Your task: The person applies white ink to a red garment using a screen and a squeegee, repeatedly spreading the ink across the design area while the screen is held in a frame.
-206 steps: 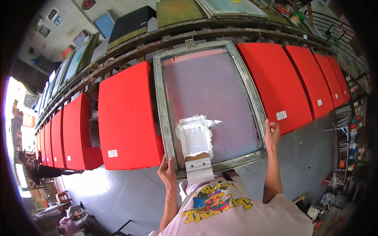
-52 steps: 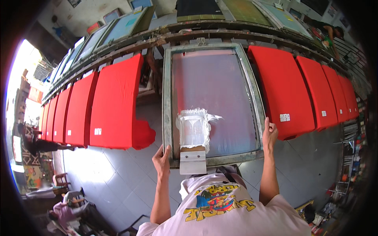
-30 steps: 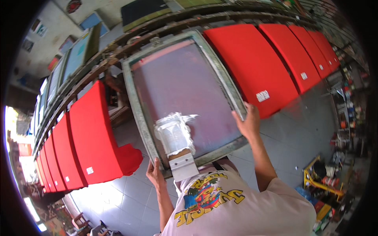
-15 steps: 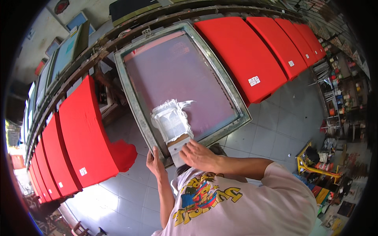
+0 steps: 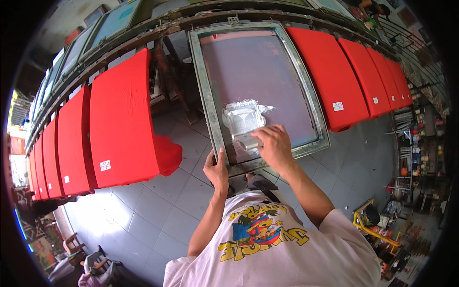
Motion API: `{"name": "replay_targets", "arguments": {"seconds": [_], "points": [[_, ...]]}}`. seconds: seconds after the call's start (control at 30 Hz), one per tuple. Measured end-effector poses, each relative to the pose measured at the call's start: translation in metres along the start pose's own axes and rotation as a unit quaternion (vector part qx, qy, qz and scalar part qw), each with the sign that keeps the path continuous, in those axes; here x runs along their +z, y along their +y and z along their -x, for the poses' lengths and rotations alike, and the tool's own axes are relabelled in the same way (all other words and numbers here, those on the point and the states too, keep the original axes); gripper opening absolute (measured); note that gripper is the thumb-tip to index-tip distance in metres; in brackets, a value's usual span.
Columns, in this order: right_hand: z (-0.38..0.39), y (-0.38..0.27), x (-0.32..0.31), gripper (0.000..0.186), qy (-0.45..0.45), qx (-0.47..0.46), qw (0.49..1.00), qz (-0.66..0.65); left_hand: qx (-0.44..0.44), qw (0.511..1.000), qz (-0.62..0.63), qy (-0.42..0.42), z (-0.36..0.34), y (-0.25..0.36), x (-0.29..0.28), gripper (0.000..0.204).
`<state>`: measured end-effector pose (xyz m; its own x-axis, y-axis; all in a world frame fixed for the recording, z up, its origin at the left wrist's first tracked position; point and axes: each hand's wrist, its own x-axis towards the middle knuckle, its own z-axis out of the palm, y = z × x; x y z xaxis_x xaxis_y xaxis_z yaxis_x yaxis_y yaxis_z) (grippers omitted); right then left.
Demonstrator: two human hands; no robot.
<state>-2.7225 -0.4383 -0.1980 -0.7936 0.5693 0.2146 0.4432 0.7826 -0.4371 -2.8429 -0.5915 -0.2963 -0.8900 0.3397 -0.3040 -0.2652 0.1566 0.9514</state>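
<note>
A screen printing frame (image 5: 213,98) with a greyish-purple mesh (image 5: 258,71) lies in front of me. Thick white ink (image 5: 266,109) rings a pale printing area near the frame's near left part. My right hand (image 5: 276,146) grips a squeegee (image 5: 247,142), its fingers closed along the top, at the near side of that ink. Its lower edge is partly smeared with white. At the near left corner, my left hand (image 5: 217,171) holds the frame's side rail, thumb up along it; some of its fingers are hidden.
Red fabric panels (image 5: 122,124) with small white prints hang in a row at left, and more red panels (image 5: 330,81) at right. A rail (image 5: 179,19) runs behind the frame. Shelves with containers (image 5: 409,138) and a yellow metal stand (image 5: 377,229) are at right. Another person (image 5: 375,9) is far right.
The squeegee in my right hand has moved away from me, off the near rail and onto the mesh beside the ink. My left hand stays at the frame's corner. The whole view has shifted.
</note>
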Motion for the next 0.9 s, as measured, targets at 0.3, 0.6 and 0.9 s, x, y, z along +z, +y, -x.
{"name": "replay_targets", "arguments": {"seconds": [0.3, 0.6, 0.9], "points": [[-0.079, 0.037, 0.042, 0.024, 0.077, -0.012, 0.994, 0.070, 0.002, 1.000, -0.030, 0.005, -0.001, -0.002, -0.001, 0.040], [-0.058, 0.025, 0.004, 0.028, -0.065, -0.035, 0.996, 0.052, 0.007, 1.000, -0.024, 0.006, -0.001, -0.004, -0.003, 0.040], [0.060, -0.005, 0.037, 0.029, 0.027, -0.021, 0.997, 0.074, -0.009, 0.999, -0.037, -0.012, 0.000, 0.005, -0.003, 0.044]]}}
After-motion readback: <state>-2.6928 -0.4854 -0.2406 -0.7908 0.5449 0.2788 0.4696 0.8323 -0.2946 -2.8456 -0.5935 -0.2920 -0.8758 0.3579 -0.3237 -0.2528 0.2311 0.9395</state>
